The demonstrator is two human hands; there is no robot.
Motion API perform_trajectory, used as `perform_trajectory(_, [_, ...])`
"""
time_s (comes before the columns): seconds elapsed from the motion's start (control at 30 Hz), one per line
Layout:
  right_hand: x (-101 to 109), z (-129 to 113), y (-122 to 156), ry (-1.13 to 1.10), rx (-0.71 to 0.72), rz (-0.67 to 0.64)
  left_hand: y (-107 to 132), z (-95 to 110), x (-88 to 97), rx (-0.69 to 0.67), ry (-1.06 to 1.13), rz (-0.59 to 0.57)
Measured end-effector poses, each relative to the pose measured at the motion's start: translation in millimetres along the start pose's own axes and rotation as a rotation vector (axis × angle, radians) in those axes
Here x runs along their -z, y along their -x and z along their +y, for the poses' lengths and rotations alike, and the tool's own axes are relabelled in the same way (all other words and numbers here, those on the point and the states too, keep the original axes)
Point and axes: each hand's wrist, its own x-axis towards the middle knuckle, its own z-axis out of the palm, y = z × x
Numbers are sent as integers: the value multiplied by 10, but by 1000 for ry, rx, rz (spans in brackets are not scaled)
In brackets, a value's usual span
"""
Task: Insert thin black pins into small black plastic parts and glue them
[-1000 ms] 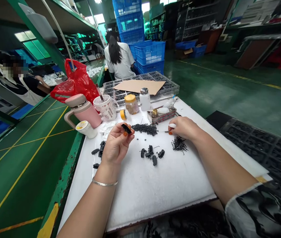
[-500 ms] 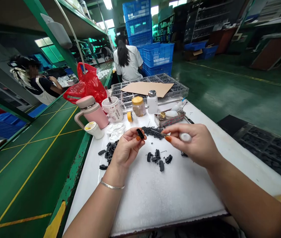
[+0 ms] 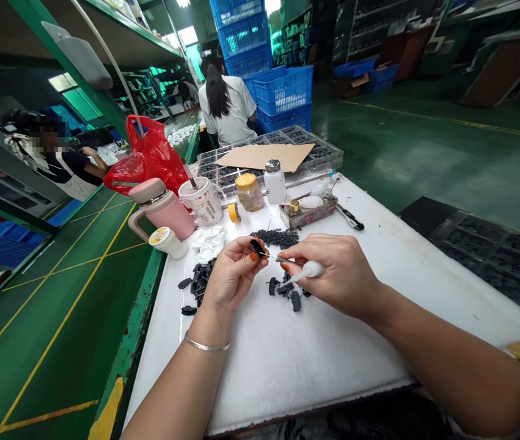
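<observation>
Between the thumb and fingers of my left hand is a small black curved plastic part. My right hand pinches a thin tool with a fine tip that reaches the black part; whether it touches cannot be made out. Also tucked in my right hand is a small white dropper bottle, its narrow nozzle aimed down and left. Below the hands lie several similar black parts, partly hidden by the right hand. A larger heap of them sits beside my left wrist. Tiny black pieces are piled behind the hands.
Across the white tabletop stand a pink mug, a patterned cup, a yellow-lidded jar, a white pump bottle and a small box. Behind are compartment trays under cardboard. Two people sit beyond.
My right hand has moved left and the tool's tip is now at the black part in my left hand. The dropper nozzle now shows. The view has shifted slightly.
</observation>
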Motion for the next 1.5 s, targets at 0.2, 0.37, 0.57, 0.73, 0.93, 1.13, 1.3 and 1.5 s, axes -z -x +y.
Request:
perform_trajectory(0.2, [-31, 39, 5, 65, -14, -44, -14, -18, -4, -34, -90, 38])
perform_trajectory(0.37, [-22, 70, 2, -5, -75, -110, -29, -41, 15, -74, -198, 67])
perform_trajectory(0.57, [-20, 39, -63, -286, -512, -207, -28, -56, 16, -206, -318, 79])
perform_trajectory(0.73, [-80, 56, -94, -503, -705, -232, -26, -81, 21, -299, -355, 99])
perform_trajectory(0.93, [-162, 86, -85, -305, -572, -113, -55, -103, 66, -315, -383, 178])
perform_trajectory(1.13, [-175, 161, -41, -104, -428, -74, -36, -119, 61, -351, -479, 131])
perform_trajectory(1.3, [-145, 198, -41, -270, -452, -133, 6, -106, 6, -493, -592, 92])
perform_trajectory(1.5, [-195, 282, -73, -848, -636, -285, 38, -59, -40, -529, -591, -1])
